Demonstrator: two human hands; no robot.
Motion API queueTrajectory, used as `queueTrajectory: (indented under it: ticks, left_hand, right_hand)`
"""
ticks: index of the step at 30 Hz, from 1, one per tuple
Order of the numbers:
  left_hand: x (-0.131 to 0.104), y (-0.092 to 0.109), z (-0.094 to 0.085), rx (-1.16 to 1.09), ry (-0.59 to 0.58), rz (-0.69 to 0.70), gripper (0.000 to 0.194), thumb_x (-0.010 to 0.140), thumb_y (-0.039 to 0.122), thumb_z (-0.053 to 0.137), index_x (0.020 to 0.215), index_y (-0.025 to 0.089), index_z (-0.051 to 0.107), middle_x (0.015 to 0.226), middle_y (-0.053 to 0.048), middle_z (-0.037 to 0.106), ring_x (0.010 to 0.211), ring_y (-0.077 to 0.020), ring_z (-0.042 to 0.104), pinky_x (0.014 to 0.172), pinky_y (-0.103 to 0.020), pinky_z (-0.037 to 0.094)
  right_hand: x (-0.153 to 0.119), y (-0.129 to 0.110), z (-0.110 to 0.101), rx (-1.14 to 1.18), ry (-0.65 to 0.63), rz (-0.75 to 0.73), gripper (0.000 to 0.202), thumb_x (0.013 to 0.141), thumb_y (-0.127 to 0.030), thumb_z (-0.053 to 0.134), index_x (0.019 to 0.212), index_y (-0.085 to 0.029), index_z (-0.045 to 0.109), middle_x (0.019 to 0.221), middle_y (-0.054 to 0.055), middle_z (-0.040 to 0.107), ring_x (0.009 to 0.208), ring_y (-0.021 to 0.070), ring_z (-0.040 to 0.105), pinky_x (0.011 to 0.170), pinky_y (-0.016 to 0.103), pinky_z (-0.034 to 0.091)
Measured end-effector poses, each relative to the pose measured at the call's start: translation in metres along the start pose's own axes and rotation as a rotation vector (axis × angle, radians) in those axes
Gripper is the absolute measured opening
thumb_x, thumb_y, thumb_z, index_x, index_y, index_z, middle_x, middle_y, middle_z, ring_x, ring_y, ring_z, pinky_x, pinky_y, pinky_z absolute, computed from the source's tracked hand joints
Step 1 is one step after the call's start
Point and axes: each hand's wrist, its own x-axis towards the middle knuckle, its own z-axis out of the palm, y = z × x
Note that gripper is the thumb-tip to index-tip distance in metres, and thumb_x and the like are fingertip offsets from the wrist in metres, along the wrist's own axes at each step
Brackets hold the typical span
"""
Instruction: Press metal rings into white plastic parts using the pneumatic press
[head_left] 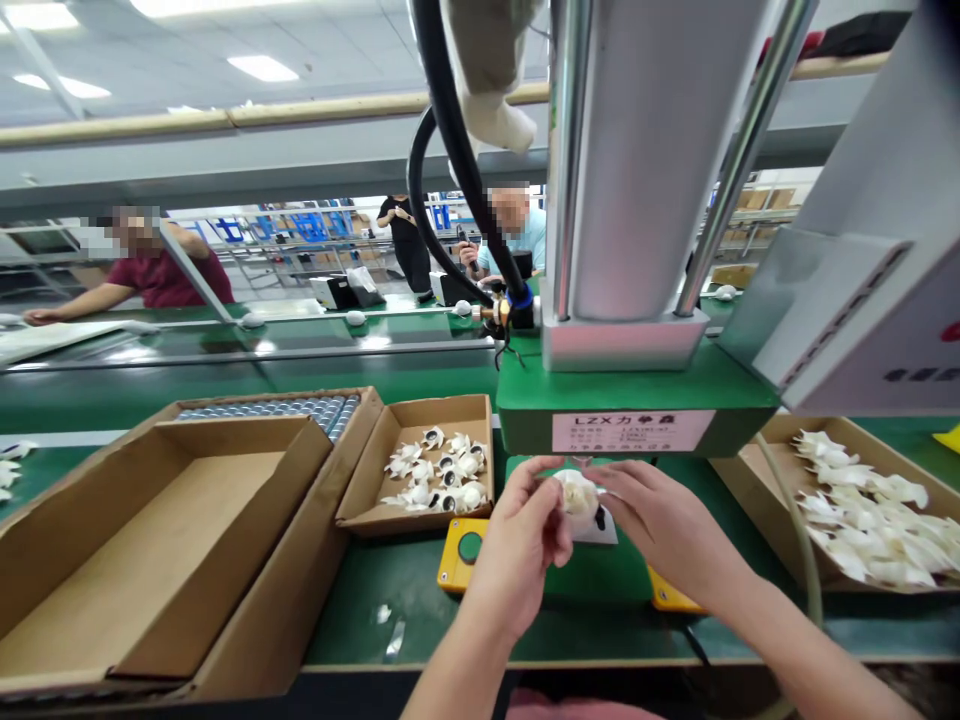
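Observation:
My left hand [517, 545] is closed on the left side of a small rounded white plastic part [577, 494], its thumb and fingers curled against it. From the right, the fingertips of my right hand [664, 520] also grip this part, with the fingers long and close together. A small black piece [600, 518] shows at the part's lower right. Both hands are under the green head [637, 385] of a press, above a pale block [604, 532] on its green base. The fingertips partly hide the part.
Yellow button boxes [452, 572] flank the press base. A cardboard tray [420, 412] holds white parts with black rings; another box [757, 520] holds plain white parts. Larger cardboard boxes [225, 560] stand left. Beyond a conveyor [360, 370] several people work.

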Motion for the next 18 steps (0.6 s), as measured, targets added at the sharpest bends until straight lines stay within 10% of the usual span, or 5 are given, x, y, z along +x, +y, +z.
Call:
queueTrajectory:
  ticks: [8, 18]
  left_hand:
    - [0.022, -0.020, 0.017, 0.115, 0.008, 0.127, 0.023, 0.085, 0.040, 0.052, 0.078, 0.021, 0.041, 0.053, 0.011, 0.033, 0.037, -0.0029, 0.026, 0.036, -0.018, 0.020]
    - [0.013, -0.008, -0.012, 0.526, 0.185, 0.223, 0.021, 0.079, 0.034, 0.060, 0.093, 0.021, 0.052, 0.082, 0.000, 0.061, 0.045, -0.0068, 0.043, 0.039, -0.021, 0.030]
  right_hand:
    - [-0.051, 0.002, 0.011, 0.434, 0.016, 0.277, 0.020, 0.093, -0.035, 0.043, 0.109, -0.031, 0.054, 0.107, -0.001, 0.057, 0.099, 0.0108, 0.054, 0.085, 0.020, 0.043]
    - [-0.065, -0.004, 0.016, 0.366, -0.001, 0.251, 0.022, 0.092, -0.037, 0.045, 0.107, -0.030, 0.060, 0.108, 0.000, 0.061, 0.101, 0.0129, 0.057, 0.087, 0.021, 0.046]
